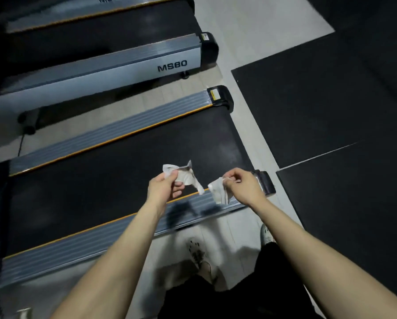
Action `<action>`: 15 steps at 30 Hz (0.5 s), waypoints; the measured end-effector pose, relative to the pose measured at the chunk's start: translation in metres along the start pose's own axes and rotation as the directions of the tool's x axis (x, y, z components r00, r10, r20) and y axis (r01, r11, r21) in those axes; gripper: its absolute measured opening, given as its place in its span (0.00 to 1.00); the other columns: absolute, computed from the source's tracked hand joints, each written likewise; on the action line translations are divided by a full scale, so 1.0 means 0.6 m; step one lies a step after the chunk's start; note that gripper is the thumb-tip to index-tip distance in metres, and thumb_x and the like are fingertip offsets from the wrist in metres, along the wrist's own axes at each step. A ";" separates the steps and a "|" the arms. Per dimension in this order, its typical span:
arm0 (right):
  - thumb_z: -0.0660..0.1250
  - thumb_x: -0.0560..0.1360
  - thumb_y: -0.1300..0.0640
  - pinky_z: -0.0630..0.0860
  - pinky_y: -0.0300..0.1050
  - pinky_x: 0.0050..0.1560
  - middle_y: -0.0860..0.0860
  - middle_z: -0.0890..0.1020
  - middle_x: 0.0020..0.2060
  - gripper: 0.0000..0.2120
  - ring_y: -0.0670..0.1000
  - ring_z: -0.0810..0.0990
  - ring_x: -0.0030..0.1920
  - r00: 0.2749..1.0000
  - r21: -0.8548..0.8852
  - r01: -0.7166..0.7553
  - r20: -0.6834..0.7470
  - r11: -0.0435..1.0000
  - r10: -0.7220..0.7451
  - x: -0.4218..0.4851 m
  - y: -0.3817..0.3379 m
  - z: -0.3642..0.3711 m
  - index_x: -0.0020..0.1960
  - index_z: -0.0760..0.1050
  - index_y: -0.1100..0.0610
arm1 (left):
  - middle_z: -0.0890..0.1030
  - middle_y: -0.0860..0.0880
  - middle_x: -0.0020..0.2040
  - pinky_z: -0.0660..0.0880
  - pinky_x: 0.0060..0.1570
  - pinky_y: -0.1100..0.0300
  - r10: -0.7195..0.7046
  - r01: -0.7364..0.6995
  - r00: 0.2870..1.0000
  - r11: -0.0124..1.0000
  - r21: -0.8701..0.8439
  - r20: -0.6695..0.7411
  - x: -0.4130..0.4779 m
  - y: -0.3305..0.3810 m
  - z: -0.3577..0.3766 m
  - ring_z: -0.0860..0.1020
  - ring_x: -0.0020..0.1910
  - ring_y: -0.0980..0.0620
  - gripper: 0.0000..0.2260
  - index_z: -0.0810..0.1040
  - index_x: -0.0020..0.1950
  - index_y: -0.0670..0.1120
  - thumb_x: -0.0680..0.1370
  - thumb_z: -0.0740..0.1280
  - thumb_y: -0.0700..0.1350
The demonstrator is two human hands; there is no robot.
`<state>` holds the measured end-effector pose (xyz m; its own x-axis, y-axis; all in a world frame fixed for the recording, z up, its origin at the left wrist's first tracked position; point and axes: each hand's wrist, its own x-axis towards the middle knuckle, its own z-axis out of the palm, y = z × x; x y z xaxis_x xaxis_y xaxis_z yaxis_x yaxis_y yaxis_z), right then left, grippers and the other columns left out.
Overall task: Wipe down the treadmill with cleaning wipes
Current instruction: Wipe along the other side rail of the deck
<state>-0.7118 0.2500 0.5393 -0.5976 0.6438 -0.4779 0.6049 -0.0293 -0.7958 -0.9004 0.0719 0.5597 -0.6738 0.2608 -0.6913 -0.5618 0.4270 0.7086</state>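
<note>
A treadmill lies across the view, its black belt (114, 171) between two grey ribbed side rails with orange edging. Above the near side rail (82, 245), my left hand (164, 187) pinches a crumpled white wipe (188, 176) that shows dark dirty smudges. A little to its right, my right hand (243, 185) pinches a second white wipe (219, 192) that hangs down. The two wipes are apart, with a small gap between them. Both hover above the rear end of the belt, not touching the treadmill.
A second treadmill marked MS80 (172, 65) stands parallel beyond the first, with a strip of pale floor between. Black rubber mats (331, 100) cover the floor to the right. My shoes (199, 254) and black shorts stand on pale floor beside the near rail.
</note>
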 end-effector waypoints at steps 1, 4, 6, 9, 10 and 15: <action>0.73 0.77 0.58 0.75 0.36 0.42 0.47 0.83 0.38 0.02 0.47 0.79 0.39 0.999 0.032 -0.043 -0.023 0.999 0.044 -0.013 0.009 0.013 0.47 0.83 0.53 | 0.83 0.46 0.34 0.80 0.39 0.54 0.018 -0.017 1.000 0.998 0.064 -0.014 0.005 -0.008 -0.017 0.81 0.35 0.48 0.07 0.83 0.53 0.42 0.84 0.72 0.45; 0.75 0.75 0.59 0.75 0.39 0.42 0.45 0.81 0.37 0.03 0.48 0.79 0.40 0.983 0.146 -0.172 -0.046 0.974 0.180 -0.042 0.036 0.050 0.48 0.82 0.53 | 0.84 0.47 0.33 0.79 0.43 0.51 0.089 -0.068 0.995 0.937 0.344 -0.046 0.012 -0.032 -0.055 0.80 0.35 0.46 0.09 0.84 0.45 0.44 0.78 0.77 0.49; 0.77 0.75 0.61 0.76 0.40 0.43 0.47 0.81 0.38 0.07 0.48 0.80 0.41 0.971 0.221 -0.229 -0.014 0.948 0.238 -0.048 0.058 0.079 0.51 0.83 0.53 | 0.84 0.51 0.32 0.77 0.39 0.54 0.161 -0.079 0.983 0.806 0.586 -0.090 0.019 -0.051 -0.080 0.81 0.35 0.49 0.15 0.83 0.39 0.47 0.74 0.77 0.57; 0.78 0.74 0.64 0.82 0.48 0.48 0.48 0.81 0.37 0.09 0.49 0.82 0.39 0.967 0.288 -0.256 0.089 0.923 0.240 -0.040 0.080 0.135 0.51 0.83 0.54 | 0.78 0.50 0.31 0.67 0.34 0.55 0.239 -0.066 0.958 0.723 0.687 -0.160 0.027 -0.074 -0.102 0.76 0.35 0.47 0.20 0.78 0.35 0.46 0.75 0.76 0.61; 0.78 0.73 0.63 0.83 0.52 0.51 0.47 0.82 0.36 0.09 0.50 0.82 0.39 0.966 0.302 -0.259 0.101 0.917 0.239 -0.039 0.094 0.159 0.50 0.83 0.54 | 0.76 0.50 0.30 0.67 0.33 0.54 0.235 -0.058 0.958 0.722 0.689 -0.167 0.037 -0.087 -0.109 0.75 0.35 0.47 0.21 0.77 0.34 0.46 0.76 0.75 0.60; 0.77 0.70 0.54 0.80 0.49 0.47 0.41 0.81 0.30 0.06 0.46 0.79 0.35 0.983 0.363 -0.178 0.032 0.915 0.179 -0.041 0.138 0.277 0.46 0.84 0.54 | 0.75 0.51 0.31 0.68 0.36 0.54 0.136 -0.070 0.990 0.745 0.663 -0.048 0.079 -0.172 -0.131 0.73 0.34 0.49 0.22 0.78 0.38 0.43 0.78 0.75 0.60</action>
<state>-0.7343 0.1046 0.4233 -0.4959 0.6036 -0.6243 0.4690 -0.4189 -0.7776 -0.9123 -0.0280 0.4648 -0.7664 0.2742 -0.5809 -0.0532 0.8741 0.4828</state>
